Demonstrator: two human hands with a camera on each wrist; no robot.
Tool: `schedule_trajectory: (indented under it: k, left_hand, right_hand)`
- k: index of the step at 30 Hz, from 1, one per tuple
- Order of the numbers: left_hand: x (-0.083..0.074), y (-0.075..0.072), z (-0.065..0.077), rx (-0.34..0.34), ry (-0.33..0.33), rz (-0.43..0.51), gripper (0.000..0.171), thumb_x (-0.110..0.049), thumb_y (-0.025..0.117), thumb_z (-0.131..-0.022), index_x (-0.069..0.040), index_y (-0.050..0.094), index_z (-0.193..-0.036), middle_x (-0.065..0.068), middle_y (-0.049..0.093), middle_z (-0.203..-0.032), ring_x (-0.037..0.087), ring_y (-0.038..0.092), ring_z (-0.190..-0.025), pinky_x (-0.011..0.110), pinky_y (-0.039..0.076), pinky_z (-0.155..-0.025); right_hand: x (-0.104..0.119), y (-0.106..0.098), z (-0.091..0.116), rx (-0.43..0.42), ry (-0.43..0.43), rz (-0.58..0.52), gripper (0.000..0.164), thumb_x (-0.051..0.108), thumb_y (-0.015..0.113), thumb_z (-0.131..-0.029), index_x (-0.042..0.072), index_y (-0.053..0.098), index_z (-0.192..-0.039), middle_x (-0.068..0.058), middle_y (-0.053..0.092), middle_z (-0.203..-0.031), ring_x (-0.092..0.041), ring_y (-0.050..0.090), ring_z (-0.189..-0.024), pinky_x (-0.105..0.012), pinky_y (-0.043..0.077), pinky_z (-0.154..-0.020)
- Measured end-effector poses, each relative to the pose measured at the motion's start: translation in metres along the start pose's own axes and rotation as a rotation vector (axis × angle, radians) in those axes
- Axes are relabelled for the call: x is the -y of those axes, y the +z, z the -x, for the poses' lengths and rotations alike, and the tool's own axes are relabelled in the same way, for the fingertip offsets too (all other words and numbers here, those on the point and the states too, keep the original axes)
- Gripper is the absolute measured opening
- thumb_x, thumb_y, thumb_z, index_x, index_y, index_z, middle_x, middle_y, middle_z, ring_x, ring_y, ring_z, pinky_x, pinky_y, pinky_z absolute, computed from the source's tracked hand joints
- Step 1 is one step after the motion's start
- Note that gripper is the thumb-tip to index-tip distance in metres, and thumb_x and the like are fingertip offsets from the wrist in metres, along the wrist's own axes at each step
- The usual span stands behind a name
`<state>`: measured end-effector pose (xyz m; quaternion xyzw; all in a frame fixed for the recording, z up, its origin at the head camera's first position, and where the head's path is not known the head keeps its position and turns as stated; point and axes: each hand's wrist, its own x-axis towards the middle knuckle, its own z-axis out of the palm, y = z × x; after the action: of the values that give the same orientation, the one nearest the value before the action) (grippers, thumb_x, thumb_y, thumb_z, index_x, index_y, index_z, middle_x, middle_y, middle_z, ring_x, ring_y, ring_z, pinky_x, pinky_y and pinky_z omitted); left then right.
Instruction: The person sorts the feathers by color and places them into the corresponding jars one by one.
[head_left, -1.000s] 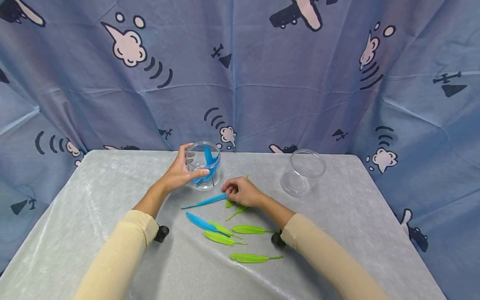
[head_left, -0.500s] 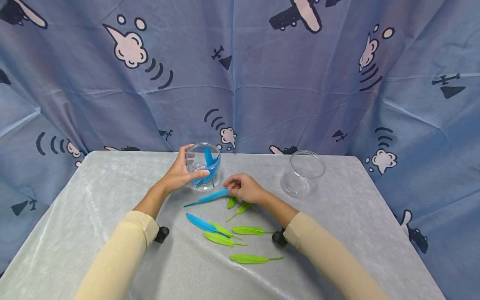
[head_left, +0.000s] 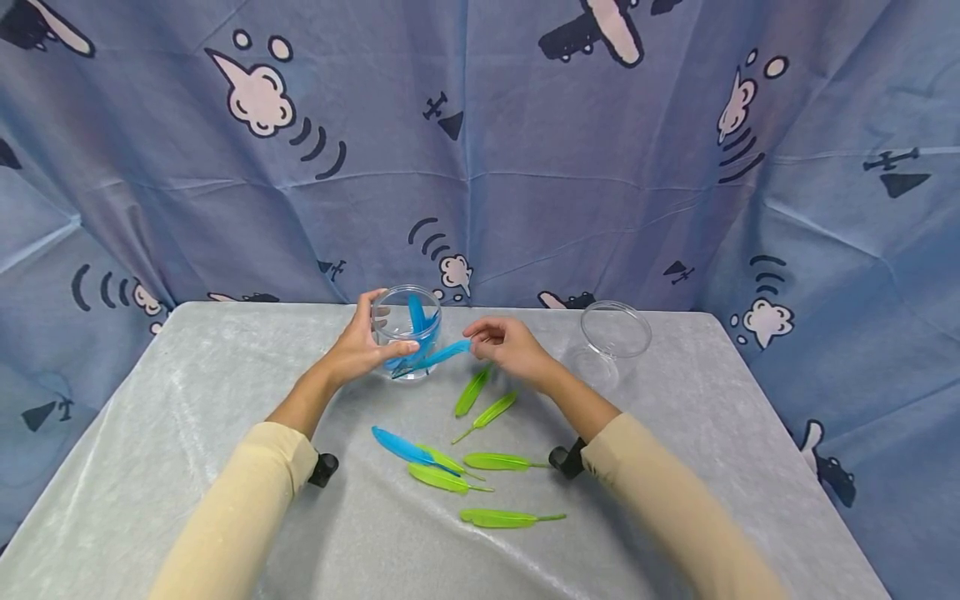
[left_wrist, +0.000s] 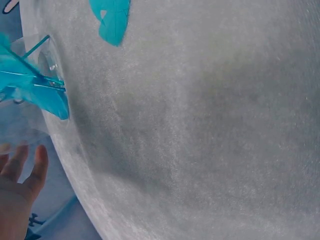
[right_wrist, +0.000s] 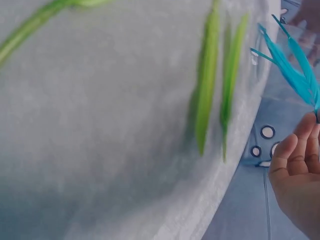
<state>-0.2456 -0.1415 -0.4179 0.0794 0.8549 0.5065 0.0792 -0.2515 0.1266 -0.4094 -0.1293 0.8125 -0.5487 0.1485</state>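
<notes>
My left hand grips a clear round jar on the table's far left, thumb in front and fingers behind. Several blue feathers stand inside it. Close by on the right, my right hand pinches one end of a blue feather; its quill end overlaps the jar's front wall in the head view. The right wrist view shows this feather above the thumb and fingers. Another blue feather lies across a green feather nearer the front.
Several green feathers lie about the middle of the table, such as one green feather and another near my right hand. A second clear jar stands at the back right, partly behind the right hand's side. A patterned curtain hangs behind the grey-covered table.
My right hand has lifted the blue feather off the table and moved it up and back toward the jar. The left hand and jar have stayed in place.
</notes>
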Motion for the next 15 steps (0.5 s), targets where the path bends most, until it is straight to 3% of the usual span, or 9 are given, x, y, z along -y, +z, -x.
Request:
schedule_trajectory:
  k: [3, 6, 11, 15]
  left_hand:
    - [0.001, -0.001, 0.0, 0.001, 0.006, -0.001, 0.102, -0.037, 0.079, -0.085, -0.021, 0.007, -0.156, 0.023, 0.025, -0.158, 0.044, 0.027, -0.144, 0.064, 0.03, -0.11]
    - [0.001, -0.001, 0.0, 0.002, 0.006, -0.002, 0.102, -0.037, 0.079, -0.086, -0.021, 0.007, -0.156, 0.023, 0.026, -0.157, 0.044, 0.027, -0.144, 0.064, 0.03, -0.111]
    - [0.001, -0.001, -0.001, 0.0, 0.004, 0.001, 0.102, -0.037, 0.079, -0.085, -0.021, 0.008, -0.156, 0.023, 0.026, -0.157, 0.044, 0.027, -0.144, 0.064, 0.029, -0.111]
    - [0.002, -0.001, -0.001, 0.001, 0.006, 0.002, 0.103, -0.038, 0.079, -0.085, -0.021, 0.007, -0.156, 0.023, 0.025, -0.157, 0.044, 0.027, -0.144, 0.064, 0.029, -0.111]
  right_hand:
    - [0.002, -0.007, 0.0, -0.02, 0.007, -0.031, 0.026, 0.002, 0.063, -0.093, -0.001, 0.066, -0.119, -0.01, 0.065, -0.099, -0.04, 0.058, -0.094, -0.049, 0.049, -0.084]
    - [0.004, -0.013, 0.001, -0.028, 0.007, -0.051, 0.025, 0.003, 0.063, -0.094, 0.001, 0.066, -0.119, -0.009, 0.065, -0.098, -0.043, 0.057, -0.096, -0.04, 0.049, -0.077]
    - [0.006, -0.02, 0.003, -0.039, -0.011, -0.07, 0.024, 0.003, 0.064, -0.094, 0.0, 0.066, -0.118, -0.014, 0.066, -0.099, -0.029, 0.061, -0.084, -0.025, 0.046, -0.066]
    - [0.007, -0.024, 0.006, -0.055, -0.044, -0.08, 0.025, 0.002, 0.064, -0.095, -0.004, 0.065, -0.119, -0.015, 0.067, -0.099, -0.029, 0.061, -0.084, -0.023, 0.046, -0.063]
